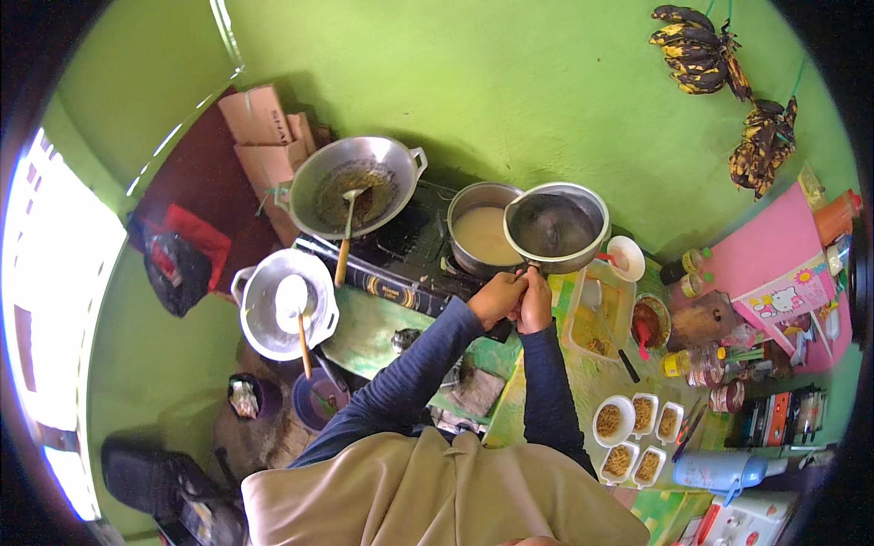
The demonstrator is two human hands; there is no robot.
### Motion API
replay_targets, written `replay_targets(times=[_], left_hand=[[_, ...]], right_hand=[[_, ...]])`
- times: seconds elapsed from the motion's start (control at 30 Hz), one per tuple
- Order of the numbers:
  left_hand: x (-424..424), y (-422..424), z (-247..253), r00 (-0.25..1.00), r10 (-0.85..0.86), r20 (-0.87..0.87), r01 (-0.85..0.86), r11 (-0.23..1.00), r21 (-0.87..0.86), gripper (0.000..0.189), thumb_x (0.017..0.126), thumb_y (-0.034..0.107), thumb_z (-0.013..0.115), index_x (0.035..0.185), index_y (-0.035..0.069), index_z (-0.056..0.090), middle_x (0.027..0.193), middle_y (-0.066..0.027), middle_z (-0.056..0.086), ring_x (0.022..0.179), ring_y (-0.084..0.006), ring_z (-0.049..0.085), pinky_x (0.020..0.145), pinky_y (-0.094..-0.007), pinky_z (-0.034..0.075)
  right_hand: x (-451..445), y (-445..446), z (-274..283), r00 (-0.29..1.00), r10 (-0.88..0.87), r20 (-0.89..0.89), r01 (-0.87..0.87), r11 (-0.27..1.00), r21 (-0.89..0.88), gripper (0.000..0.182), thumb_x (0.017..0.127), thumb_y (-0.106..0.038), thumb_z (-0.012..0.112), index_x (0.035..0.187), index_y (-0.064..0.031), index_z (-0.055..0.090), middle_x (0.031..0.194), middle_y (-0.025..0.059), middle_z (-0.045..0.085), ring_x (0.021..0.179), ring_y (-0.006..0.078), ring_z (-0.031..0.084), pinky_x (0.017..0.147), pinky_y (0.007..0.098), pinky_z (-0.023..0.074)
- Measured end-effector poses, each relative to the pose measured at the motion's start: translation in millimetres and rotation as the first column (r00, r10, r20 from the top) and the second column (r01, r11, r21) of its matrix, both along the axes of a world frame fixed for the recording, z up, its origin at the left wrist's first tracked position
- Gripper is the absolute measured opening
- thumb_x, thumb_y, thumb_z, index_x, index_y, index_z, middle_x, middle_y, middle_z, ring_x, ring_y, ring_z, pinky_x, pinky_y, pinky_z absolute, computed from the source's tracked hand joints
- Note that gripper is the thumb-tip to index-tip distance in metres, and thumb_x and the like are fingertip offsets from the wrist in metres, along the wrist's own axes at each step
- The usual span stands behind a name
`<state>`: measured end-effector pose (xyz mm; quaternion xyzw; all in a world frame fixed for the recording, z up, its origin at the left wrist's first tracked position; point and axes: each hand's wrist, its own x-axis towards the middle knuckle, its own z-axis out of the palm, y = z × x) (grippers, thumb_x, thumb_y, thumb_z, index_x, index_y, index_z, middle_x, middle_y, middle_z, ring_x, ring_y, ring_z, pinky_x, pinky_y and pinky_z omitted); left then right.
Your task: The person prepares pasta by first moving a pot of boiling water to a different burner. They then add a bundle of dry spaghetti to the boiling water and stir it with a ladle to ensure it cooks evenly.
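My left hand [499, 299] and my right hand [534, 300] are clasped together around the handle of a metal saucepan [556, 222]. The saucepan is held beside and partly over a second metal pot [483, 228], which holds a cloudy pale liquid and stands on the black gas stove [403, 239]. Inside the held saucepan the surface looks dark; whether liquid is in it I cannot tell. On the stove's left side is a large wok [358, 184] with oily residue, and a wooden-handled metal spatula [347, 232] rests in it.
An aluminium pan [263, 327] with a wooden-handled ladle stands left. To the right are a plastic tub [580, 321] with a spoon, a bowl of red sauce [659, 321], several foam trays of noodles [618, 461], bottles and a blue thermos [717, 471]. Bananas [696, 54] hang on the wall.
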<state>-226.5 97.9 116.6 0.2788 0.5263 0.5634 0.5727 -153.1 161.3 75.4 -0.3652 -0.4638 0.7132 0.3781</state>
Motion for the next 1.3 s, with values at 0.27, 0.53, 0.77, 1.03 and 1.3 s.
replay_targets(times=[0.27,0.53,0.77,1.03,1.3], left_hand=[[-35,31,-21,0.987,-0.136,0.082,0.137,0.99,-0.006,0.029,0.091,0.028,0.041,0.086,0.004,0.055,0.059,0.0,0.05,0.042,-0.0081,0.042,0.036,-0.0218,0.032],[-38,41,-34,0.962,-0.165,0.219,0.171,0.985,-0.008,0.029,0.091,0.028,0.037,0.098,0.007,0.055,0.069,0.0006,0.054,0.047,-0.0061,0.046,0.038,-0.0197,0.033],[-25,36,-30,0.919,-0.057,0.39,0.057,0.998,0.012,0.031,0.092,0.03,0.034,0.096,0.008,0.055,0.069,0.0002,0.054,0.043,-0.0066,0.043,0.034,-0.0189,0.031],[-16,51,-61,0.782,0.122,0.612,-0.164,0.986,0.013,0.037,0.09,0.035,0.033,0.096,0.007,0.056,0.078,-0.0031,0.059,0.054,-0.0109,0.053,0.036,-0.0208,0.037],[-19,25,-51,0.931,0.111,0.348,-0.128,0.991,0.027,0.038,0.091,0.037,0.031,0.103,0.008,0.053,0.079,-0.0034,0.058,0.049,-0.0095,0.049,0.035,-0.0203,0.033]], right_hand=[[-25,31,-35,0.952,-0.167,0.256,0.121,0.975,0.187,0.036,0.089,-0.028,0.036,0.079,0.0024,0.051,0.077,0.0149,0.054,0.073,0.0243,0.051,0.066,0.0357,0.0393],[-30,29,-24,0.876,-0.312,0.367,0.184,0.921,0.344,0.04,0.089,-0.031,0.037,0.082,0.0046,0.051,0.08,0.0215,0.055,0.076,0.0347,0.052,0.069,0.0419,0.039],[-29,13,8,0.72,-0.403,0.565,0.069,0.852,0.519,0.04,0.09,-0.033,0.038,0.086,0.005,0.048,0.082,0.0245,0.054,0.078,0.0402,0.052,0.068,0.0449,0.0396],[-36,-3,35,0.601,-0.491,0.63,-0.082,0.746,0.66,0.038,0.09,-0.034,0.039,0.092,0.0032,0.044,0.089,0.0272,0.054,0.081,0.0462,0.051,0.067,0.0504,0.0392],[-20,1,8,0.872,-0.231,0.432,-0.069,0.815,0.575,0.041,0.091,-0.038,0.039,0.095,0.0015,0.047,0.086,0.0244,0.055,0.08,0.0418,0.053,0.066,0.0449,0.0406]])
